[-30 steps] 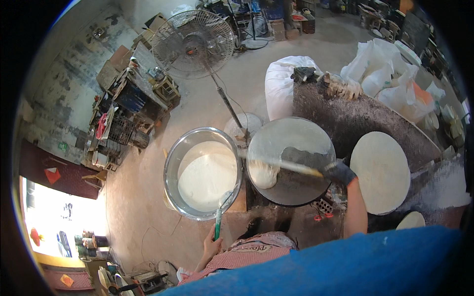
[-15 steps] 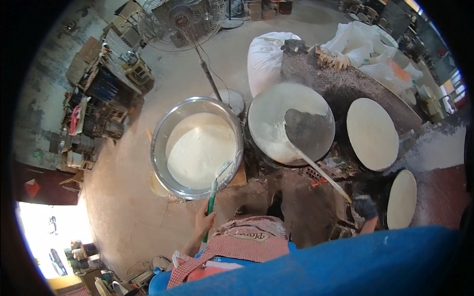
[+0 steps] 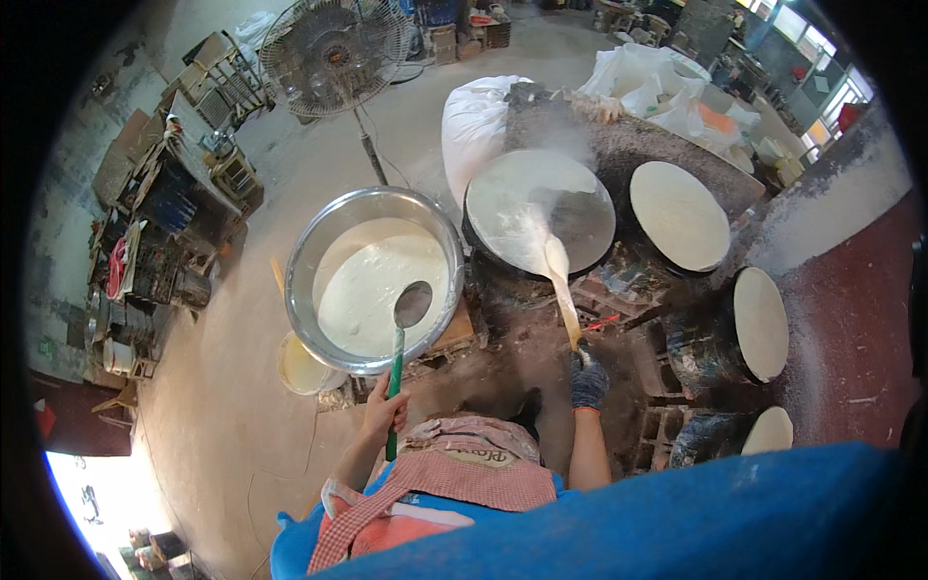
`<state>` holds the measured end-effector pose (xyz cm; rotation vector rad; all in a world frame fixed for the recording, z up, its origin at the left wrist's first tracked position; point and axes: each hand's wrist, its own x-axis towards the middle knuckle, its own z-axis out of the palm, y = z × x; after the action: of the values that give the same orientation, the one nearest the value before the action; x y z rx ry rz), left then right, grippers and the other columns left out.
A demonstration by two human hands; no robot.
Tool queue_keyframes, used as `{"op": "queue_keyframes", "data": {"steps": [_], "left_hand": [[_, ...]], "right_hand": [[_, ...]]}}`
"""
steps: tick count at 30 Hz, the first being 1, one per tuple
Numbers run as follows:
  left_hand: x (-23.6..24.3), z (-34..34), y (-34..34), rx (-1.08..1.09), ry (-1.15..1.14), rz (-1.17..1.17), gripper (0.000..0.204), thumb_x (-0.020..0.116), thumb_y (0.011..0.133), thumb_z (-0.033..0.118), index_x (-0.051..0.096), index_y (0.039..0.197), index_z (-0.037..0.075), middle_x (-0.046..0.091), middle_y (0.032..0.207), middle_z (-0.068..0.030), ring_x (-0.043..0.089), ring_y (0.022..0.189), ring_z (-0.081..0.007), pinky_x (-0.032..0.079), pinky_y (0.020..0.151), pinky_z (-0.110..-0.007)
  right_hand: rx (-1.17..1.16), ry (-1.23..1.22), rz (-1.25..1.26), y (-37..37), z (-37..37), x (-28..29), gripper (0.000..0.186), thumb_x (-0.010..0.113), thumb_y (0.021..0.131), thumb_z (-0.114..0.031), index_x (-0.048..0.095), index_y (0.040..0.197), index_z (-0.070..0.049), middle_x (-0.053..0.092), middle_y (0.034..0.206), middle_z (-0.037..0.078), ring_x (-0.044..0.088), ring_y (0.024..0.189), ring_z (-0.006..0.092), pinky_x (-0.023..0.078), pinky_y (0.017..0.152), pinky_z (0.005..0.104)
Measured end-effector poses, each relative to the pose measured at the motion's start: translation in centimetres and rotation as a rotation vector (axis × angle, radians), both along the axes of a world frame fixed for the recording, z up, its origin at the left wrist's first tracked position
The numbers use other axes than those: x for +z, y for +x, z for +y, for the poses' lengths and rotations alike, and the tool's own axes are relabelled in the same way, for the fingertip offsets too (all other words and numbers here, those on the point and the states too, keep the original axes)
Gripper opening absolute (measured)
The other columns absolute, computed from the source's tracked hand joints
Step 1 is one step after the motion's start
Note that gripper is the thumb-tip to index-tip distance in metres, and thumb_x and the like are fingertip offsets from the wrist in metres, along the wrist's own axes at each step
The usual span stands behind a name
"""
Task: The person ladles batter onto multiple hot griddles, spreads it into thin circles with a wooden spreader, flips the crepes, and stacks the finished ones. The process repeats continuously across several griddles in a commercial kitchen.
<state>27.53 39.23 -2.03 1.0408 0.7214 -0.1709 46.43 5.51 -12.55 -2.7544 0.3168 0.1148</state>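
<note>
My bare left hand [image 3: 387, 412] is wrapped round the green handle of a ladle [image 3: 397, 356]. The ladle's round head is over the near right part of a wide metal basin [image 3: 298, 290], which holds white batter [image 3: 372, 302]. A dark glove covers my right hand [image 3: 588, 383], closed on the lower end of a wooden spreader [image 3: 563, 302]. The spreader's pale, batter-coated head rests at the near part of a round griddle [image 3: 583, 237]. White batter coats the griddle's left and far parts; dark metal shows at its right, under steam.
Right of the griddle are a second round griddle [image 3: 680, 215], a third [image 3: 760, 324] and a fourth [image 3: 769, 432], each covered in white. A standing fan [image 3: 335, 56] and a white sack [image 3: 476, 130] are beyond. A pale bucket [image 3: 302, 367] sits by the basin.
My right hand has swung left and forward, bringing the spreader's head to the griddle's near part. The ladle's head has turned, showing its round face. The whole view has shifted.
</note>
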Motion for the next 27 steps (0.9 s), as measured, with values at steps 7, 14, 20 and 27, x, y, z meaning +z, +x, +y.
{"op": "queue_keyframes", "data": {"steps": [7, 14, 20, 27], "left_hand": [[-0.9, -1.5, -0.4, 0.076, -0.206, -0.055, 0.068, 0.051, 0.086, 0.003, 0.018, 0.141, 0.027, 0.037, 0.057, -0.0004, 0.039, 0.041, -0.0107, 0.031, 0.035, -0.023], [-0.2, -3.6, 1.4, 0.072, -0.256, -0.062, 0.061, 0.047, 0.087, 0.004, 0.021, 0.136, 0.029, 0.036, 0.058, -0.0003, 0.036, 0.039, -0.0099, 0.029, 0.033, -0.022], [-0.4, -5.5, 4.4, 0.036, -0.282, -0.023, 0.058, 0.046, 0.087, 0.004, 0.022, 0.134, 0.027, 0.035, 0.057, 0.0001, 0.033, 0.038, -0.0085, 0.027, 0.032, -0.022], [-0.6, -7.7, 7.9, -0.002, -0.32, 0.004, 0.06, 0.047, 0.087, 0.004, 0.021, 0.135, 0.028, 0.034, 0.057, 0.0006, 0.031, 0.037, -0.0081, 0.026, 0.032, -0.021]], "right_hand": [[0.228, 0.334, -0.16, 3.4, -0.6, -8.5, 0.028, 0.056, 0.086, -0.031, 0.067, 0.102, -0.012, 0.066, 0.088, 0.016, 0.063, 0.082, 0.0314, 0.049, 0.072, 0.0377], [0.044, 0.513, -0.263, 4.4, -3.2, -1.1, 0.029, 0.057, 0.084, -0.03, 0.066, 0.101, -0.009, 0.067, 0.088, 0.015, 0.065, 0.082, 0.0257, 0.048, 0.073, 0.036], [0.358, 0.392, -0.205, 7.1, -4.1, -0.8, 0.027, 0.055, 0.086, -0.028, 0.066, 0.098, -0.007, 0.065, 0.083, 0.019, 0.063, 0.075, 0.0277, 0.049, 0.07, 0.0373], [0.236, 0.297, -0.186, 8.7, -8.2, -3.4, 0.029, 0.055, 0.083, -0.034, 0.067, 0.098, -0.013, 0.064, 0.084, 0.019, 0.061, 0.08, 0.036, 0.048, 0.072, 0.0448]]}}
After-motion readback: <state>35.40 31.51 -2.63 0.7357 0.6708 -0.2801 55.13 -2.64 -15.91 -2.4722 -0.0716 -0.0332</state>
